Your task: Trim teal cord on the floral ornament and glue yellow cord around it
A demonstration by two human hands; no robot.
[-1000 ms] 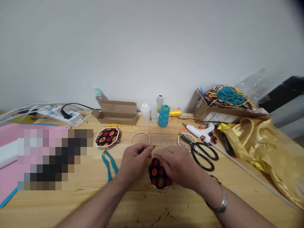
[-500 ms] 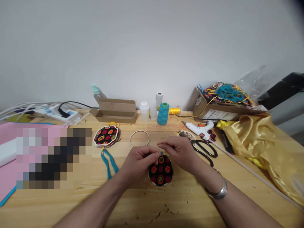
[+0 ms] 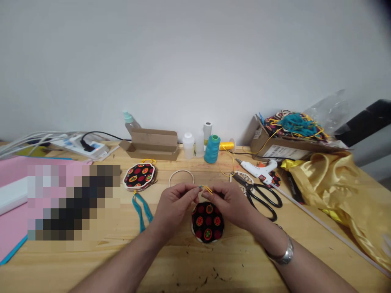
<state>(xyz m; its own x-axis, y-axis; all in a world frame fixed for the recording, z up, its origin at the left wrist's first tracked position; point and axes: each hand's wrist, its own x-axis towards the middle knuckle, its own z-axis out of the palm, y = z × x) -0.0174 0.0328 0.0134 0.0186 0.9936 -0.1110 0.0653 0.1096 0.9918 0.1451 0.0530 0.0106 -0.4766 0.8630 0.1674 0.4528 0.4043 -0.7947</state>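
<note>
My left hand pinches a yellow cord beside a small teal bit, fingertips closed. Facing it, my right hand has thumb and fingers closed at the cord's other end. Just below both hands is a fabric pendant with a scalloped pale rim, black with red and orange flower prints. How the cord joins the pendant is hidden behind my fingers. Beyond my left hand lies a wooden ring. A stack of similar pendants with a teal tassel rests to the left.
Black-handled scissors and a white glue gun lie on the right, near gold satin cloth. Behind stand a teal thread cone, a yellow spool, white bottles, an open cardboard box and a filled carton.
My right hand has lowered and turned beside the left, and the yellow cord now shows between the fingertips. The view has shifted slightly.
</note>
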